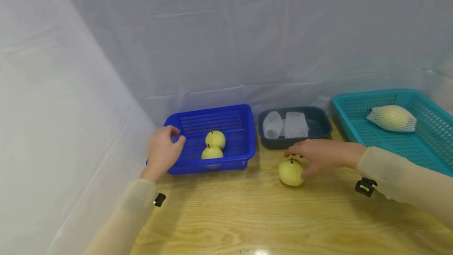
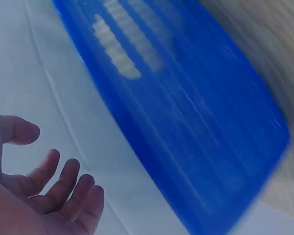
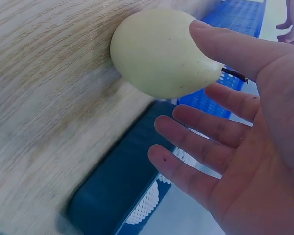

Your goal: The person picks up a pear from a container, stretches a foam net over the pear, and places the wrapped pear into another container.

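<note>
A pale yellow pear point(image 1: 291, 173) stands on the wooden table, its dark stem pointing up. My right hand point(image 1: 320, 156) is around it, thumb at its side and fingers loosely spread near the stem; in the right wrist view the thumb overlaps the pear point(image 3: 161, 54), and whether it presses is unclear. My left hand point(image 1: 164, 150) hovers at the left end of a blue basket point(image 1: 212, 162), fingers loosely bent and holding nothing. Inside that basket sit two more pears point(image 1: 215, 140). The left wrist view shows the left hand point(image 2: 49, 196) apart from the basket wall.
Behind the pear, a dark teal tray point(image 1: 320, 123) holds white foam net sleeves point(image 1: 296, 125). At the right stands a turquoise basket point(image 1: 383, 140) containing a pear in a foam net point(image 1: 392, 118). White sheeting point(image 1: 212, 42) hangs behind and at the left.
</note>
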Demonstrator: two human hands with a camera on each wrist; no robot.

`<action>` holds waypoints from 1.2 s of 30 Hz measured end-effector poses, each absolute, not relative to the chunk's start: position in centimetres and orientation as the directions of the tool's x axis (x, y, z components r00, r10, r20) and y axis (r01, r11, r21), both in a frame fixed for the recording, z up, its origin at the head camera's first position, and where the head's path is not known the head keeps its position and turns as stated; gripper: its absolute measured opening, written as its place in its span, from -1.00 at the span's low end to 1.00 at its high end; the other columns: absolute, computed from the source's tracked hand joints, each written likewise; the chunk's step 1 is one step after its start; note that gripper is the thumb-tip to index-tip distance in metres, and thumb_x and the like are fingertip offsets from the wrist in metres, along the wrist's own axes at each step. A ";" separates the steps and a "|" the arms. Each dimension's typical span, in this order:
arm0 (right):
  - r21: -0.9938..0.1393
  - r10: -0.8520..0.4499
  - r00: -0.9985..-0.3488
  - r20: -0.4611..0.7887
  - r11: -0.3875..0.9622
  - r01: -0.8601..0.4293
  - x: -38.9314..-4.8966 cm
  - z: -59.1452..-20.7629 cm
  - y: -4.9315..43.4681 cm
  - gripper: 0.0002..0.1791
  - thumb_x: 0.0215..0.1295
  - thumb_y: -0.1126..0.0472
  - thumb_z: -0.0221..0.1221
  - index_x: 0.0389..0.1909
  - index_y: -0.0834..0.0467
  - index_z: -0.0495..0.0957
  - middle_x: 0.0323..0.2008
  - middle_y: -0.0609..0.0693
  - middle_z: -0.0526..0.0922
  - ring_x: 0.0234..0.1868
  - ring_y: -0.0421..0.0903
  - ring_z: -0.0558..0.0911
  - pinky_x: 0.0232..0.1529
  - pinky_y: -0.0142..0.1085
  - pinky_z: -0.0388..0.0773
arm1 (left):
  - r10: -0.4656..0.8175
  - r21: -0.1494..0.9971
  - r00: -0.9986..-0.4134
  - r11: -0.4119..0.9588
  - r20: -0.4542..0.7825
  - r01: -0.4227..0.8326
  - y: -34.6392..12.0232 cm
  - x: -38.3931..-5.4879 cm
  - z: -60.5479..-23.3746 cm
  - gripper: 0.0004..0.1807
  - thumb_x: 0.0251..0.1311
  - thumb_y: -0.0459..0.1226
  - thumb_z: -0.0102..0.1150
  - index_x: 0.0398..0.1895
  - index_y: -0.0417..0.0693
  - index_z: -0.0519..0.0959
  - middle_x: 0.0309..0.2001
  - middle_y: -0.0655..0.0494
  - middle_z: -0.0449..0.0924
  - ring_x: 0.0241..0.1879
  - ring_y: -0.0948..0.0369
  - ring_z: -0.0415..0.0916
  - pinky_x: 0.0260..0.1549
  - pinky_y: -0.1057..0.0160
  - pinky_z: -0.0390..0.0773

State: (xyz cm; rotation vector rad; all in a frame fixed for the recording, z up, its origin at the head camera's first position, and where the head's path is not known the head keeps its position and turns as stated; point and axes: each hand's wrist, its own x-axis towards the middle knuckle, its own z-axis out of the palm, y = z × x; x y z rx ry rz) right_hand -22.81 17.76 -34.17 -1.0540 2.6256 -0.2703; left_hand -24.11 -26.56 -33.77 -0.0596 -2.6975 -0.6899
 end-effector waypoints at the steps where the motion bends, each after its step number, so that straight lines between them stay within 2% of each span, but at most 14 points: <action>1: -0.282 -0.693 -0.690 -0.210 0.719 -0.636 -22.7 -34.1 17.9 -0.21 0.12 0.02 0.47 0.38 0.06 0.42 0.31 0.02 0.52 0.24 0.09 0.58 0.17 0.04 0.56 | -0.035 0.469 -0.935 0.871 0.354 0.145 -25.8 -23.9 -33.6 -0.66 0.33 -0.12 0.09 -0.01 -0.17 0.56 -0.03 -0.11 0.57 0.01 -0.07 0.48 0.05 -0.10 0.47; 7: -0.264 -0.667 -0.699 -0.259 0.745 -0.613 -22.7 -34.1 18.9 -0.11 0.08 0.00 0.50 0.44 0.04 0.35 0.38 0.07 0.45 0.31 0.13 0.51 0.23 0.11 0.50 | 0.063 0.501 -0.923 0.825 0.380 0.263 -21.3 -23.1 -33.2 -0.71 0.32 -0.11 0.13 -0.03 -0.08 0.57 -0.03 -0.02 0.59 0.03 -0.02 0.52 0.05 -0.04 0.50; 12: -0.265 -0.656 -0.698 -0.288 0.755 -0.600 -22.7 -34.1 19.7 -0.11 0.09 0.01 0.49 0.44 0.03 0.34 0.39 0.09 0.43 0.33 0.17 0.48 0.22 0.13 0.49 | 0.161 0.511 -0.914 0.786 0.372 0.347 -17.7 -22.6 -32.8 -0.78 0.30 -0.11 0.13 -0.10 0.00 0.61 -0.16 0.09 0.63 -0.14 0.06 0.57 -0.13 0.06 0.54; 16: -0.309 -0.648 -0.695 -0.313 0.761 -0.570 -22.9 -33.7 20.4 -0.16 0.15 0.12 0.45 0.46 0.04 0.33 0.40 0.12 0.41 0.32 0.21 0.48 0.18 0.14 0.51 | 0.222 0.498 -0.904 0.774 0.366 0.392 -15.2 -22.3 -32.7 -0.86 0.29 -0.13 0.14 -0.18 0.09 0.61 -0.29 0.23 0.62 -0.27 0.21 0.56 -0.25 0.15 0.55; 20: -0.329 -0.645 -0.704 -0.296 0.761 -0.559 -23.5 -33.4 21.3 -0.31 0.25 0.26 0.30 0.42 0.07 0.37 0.35 0.12 0.47 0.24 0.20 0.54 0.11 0.09 0.57 | 0.292 0.493 -0.892 0.752 0.345 0.437 -13.1 -21.9 -32.9 -0.89 0.30 -0.14 0.15 -0.21 0.10 0.61 -0.34 0.28 0.60 -0.34 0.31 0.52 -0.30 0.23 0.55; 23: -0.305 -0.644 -0.722 -0.252 0.761 -0.573 -24.5 -33.1 21.7 -0.43 0.31 0.26 0.21 0.36 0.11 0.43 0.17 0.09 0.60 -0.03 0.01 0.63 -0.09 -0.06 0.60 | 0.335 0.485 -0.881 0.740 0.335 0.466 -11.9 -21.7 -33.2 -0.89 0.29 -0.14 0.15 -0.23 0.09 0.60 -0.35 0.28 0.59 -0.35 0.32 0.50 -0.30 0.27 0.55; 26: -0.265 -0.647 -0.737 -0.197 0.759 -0.595 -25.6 -32.8 21.7 -0.52 0.37 0.20 0.20 0.31 0.13 0.49 -0.10 0.00 0.66 -0.34 -0.17 0.57 -0.28 -0.19 0.53 | 0.364 0.472 -0.870 0.735 0.332 0.487 -11.1 -21.6 -33.5 -0.91 0.26 -0.15 0.14 -0.26 0.09 0.59 -0.37 0.28 0.57 -0.36 0.30 0.49 -0.31 0.28 0.53; 28: -0.242 -0.646 -0.745 -0.166 0.759 -0.604 -26.4 -32.6 21.6 -0.55 0.39 0.15 0.21 0.27 0.13 0.52 -0.19 -0.06 0.66 -0.41 -0.24 0.52 -0.32 -0.22 0.51 | 0.374 0.465 -0.867 0.735 0.329 0.493 -10.6 -21.5 -33.7 -0.92 0.25 -0.16 0.14 -0.27 0.10 0.58 -0.39 0.28 0.56 -0.37 0.30 0.49 -0.32 0.29 0.52; 31: -0.215 -0.636 -0.759 -0.143 0.768 -0.603 -27.8 -32.4 21.5 -0.56 0.40 0.04 0.23 0.22 0.12 0.55 -0.22 -0.08 0.68 -0.33 -0.25 0.61 -0.28 -0.16 0.59 | 0.393 0.454 -0.859 0.732 0.327 0.508 -9.8 -21.5 -34.0 -0.92 0.24 -0.15 0.14 -0.29 0.10 0.58 -0.40 0.28 0.56 -0.38 0.29 0.49 -0.34 0.30 0.51; 36: -0.155 -0.584 -0.801 -0.131 0.810 -0.566 -30.4 -32.8 21.8 -0.55 0.42 -0.01 0.20 0.17 0.18 0.58 -0.10 0.03 0.71 -0.17 -0.10 0.68 -0.11 -0.03 0.64 | 0.438 0.449 -0.850 0.721 0.293 0.527 -8.3 -21.4 -34.5 -0.91 0.28 -0.13 0.14 -0.25 0.11 0.58 -0.37 0.31 0.57 -0.38 0.32 0.50 -0.35 0.31 0.52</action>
